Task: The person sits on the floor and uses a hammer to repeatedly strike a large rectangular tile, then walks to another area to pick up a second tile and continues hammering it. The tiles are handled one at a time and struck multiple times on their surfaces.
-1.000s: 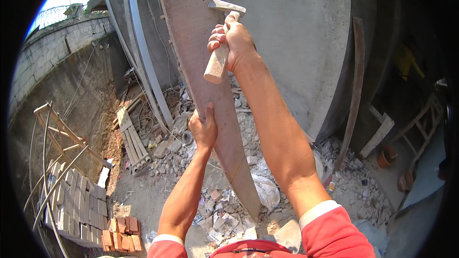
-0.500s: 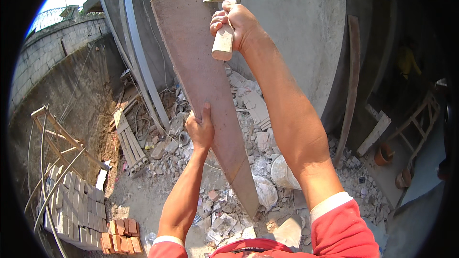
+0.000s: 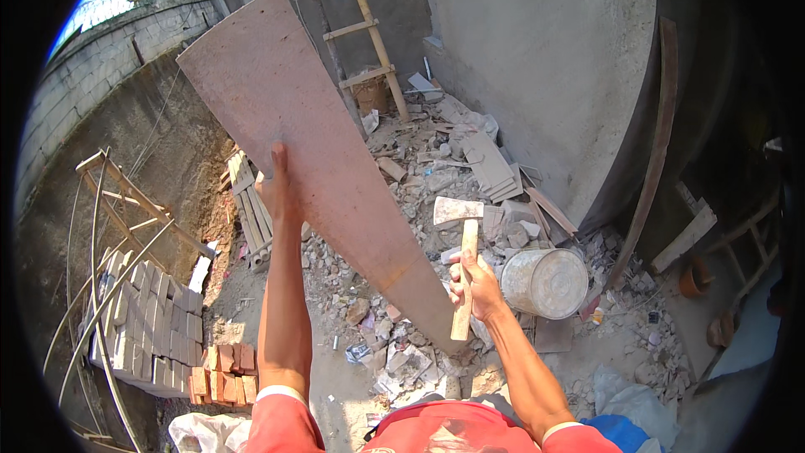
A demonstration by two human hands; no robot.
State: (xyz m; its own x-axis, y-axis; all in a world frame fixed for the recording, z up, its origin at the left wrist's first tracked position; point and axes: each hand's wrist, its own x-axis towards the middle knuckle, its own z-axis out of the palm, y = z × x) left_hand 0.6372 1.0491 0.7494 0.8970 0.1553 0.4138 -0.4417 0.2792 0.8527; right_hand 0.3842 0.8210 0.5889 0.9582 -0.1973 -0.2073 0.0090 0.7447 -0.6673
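Note:
A long, flat reddish-brown board point(image 3: 335, 176) slants across the middle, its wide end up at the far left and its narrow end down near my body. My left hand point(image 3: 275, 189) grips its left edge, thumb on the face and fingers hidden behind. To the right of the board's narrow end, my right hand point(image 3: 476, 289) is wrapped round the wooden handle of a small hatchet point(image 3: 458, 211). The hatchet stands head up, apart from the board, its pale, worn metal head pointing left.
Rubble and broken tiles point(image 3: 486, 164) cover the ground ahead. A dirty bucket point(image 3: 547, 283) lies right of the hatchet. A wooden ladder point(image 3: 356, 25) leans at the back wall. Grey blocks point(image 3: 151, 319), red bricks point(image 3: 225, 376) and a wooden frame point(image 3: 126, 193) stand at left.
My right hand has come down and nearer with the hatchet, from the board's far end to beside its narrow end. The board's far end has swung left; the view has shifted.

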